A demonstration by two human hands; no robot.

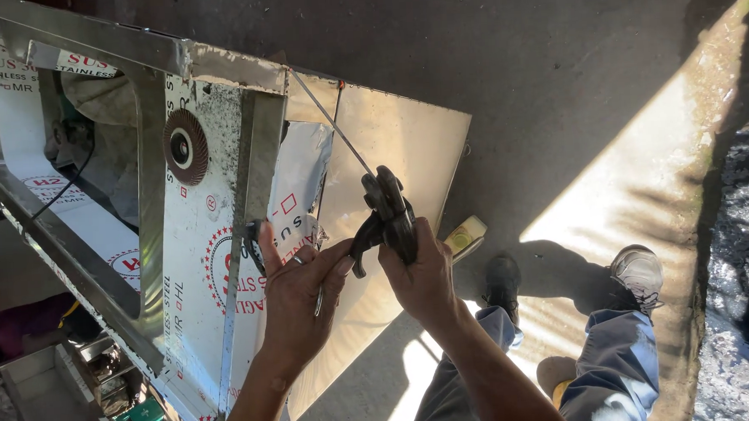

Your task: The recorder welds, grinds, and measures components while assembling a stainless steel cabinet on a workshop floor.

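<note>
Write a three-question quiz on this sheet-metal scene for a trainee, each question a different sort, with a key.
1. True or false: the right hand grips a black hand tool that meets a thin metal rod.
2. Multiple choice: the round flap disc lies A) on the concrete floor, B) on the film-covered steel sheet, C) in the left hand.
3. Fill in: beside the dark shoe lies a small pale yellow ______.

Key
1. True; the fingers wrap the handles, the rod runs up and left from the tool's head.
2. B.
3. Block; its exact kind cannot be told.
</note>
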